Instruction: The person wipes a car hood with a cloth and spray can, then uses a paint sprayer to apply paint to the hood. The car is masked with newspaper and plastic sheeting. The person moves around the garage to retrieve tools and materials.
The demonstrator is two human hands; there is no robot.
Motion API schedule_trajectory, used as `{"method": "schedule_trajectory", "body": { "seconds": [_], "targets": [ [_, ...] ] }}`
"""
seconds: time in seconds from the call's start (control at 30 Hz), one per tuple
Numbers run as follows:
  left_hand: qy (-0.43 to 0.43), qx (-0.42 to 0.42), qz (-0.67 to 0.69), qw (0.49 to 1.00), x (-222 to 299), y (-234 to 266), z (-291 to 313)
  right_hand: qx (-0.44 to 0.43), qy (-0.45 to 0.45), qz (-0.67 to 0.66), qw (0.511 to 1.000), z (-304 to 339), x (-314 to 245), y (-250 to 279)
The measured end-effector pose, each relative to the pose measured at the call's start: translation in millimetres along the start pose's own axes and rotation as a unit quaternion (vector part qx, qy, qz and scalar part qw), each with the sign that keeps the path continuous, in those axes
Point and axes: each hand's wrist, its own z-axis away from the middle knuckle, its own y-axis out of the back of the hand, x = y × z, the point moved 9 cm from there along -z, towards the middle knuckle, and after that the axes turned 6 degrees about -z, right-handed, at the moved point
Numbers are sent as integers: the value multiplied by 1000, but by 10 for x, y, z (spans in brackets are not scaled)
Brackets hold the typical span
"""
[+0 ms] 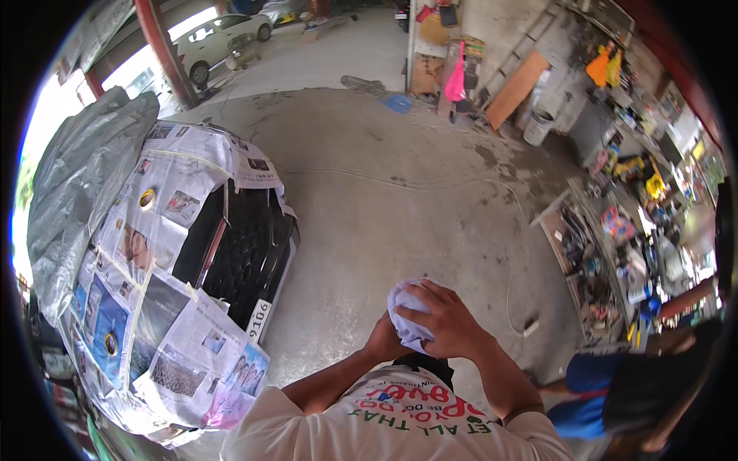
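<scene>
A bunched pale lavender cloth [403,298] is held up in front of my chest between both hands. My right hand [447,316] lies over its right side, fingers spread across it and curled around the fabric. From the left and below, my left hand [383,338] grips the same cloth, its fingers mostly hidden behind the bundle. On my left stands a car front masked with newspaper sheets [177,165], its black grille [250,238] uncovered. Two tape rolls, an upper one [147,199] and a lower one [111,343], rest on the paper.
Grey plastic sheeting [84,184] drapes over the car's far side. A thin cord runs over the concrete floor to a white power socket [530,328]. Cluttered shelves [573,246] line the right, where another person in blue shorts [580,419] stands close. A bucket [538,127] sits farther back.
</scene>
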Motion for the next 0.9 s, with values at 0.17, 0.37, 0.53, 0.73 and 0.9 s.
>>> {"method": "schedule_trajectory", "body": {
  "seconds": [0.17,0.37,0.53,0.73,0.9],
  "targets": [
    [77,89,9,993,-242,617,-1542,-39,74,-23,996,-1122,1204,628],
    [147,131,-43,980,-1034,1444,-3156,-38,180,45,982,-2740,2347,776],
    [29,183,-73,980,-2077,2066,-4467,-111,213,62,969,-4244,3316,725],
    [-57,162,221,960,-2347,3508,-6637,-162,169,-177,956,-6177,4609,1683],
    [-48,135,50,988,-2963,4425,-8313,-8,88,-414,906,-7556,6168,2295]
  ]
}}
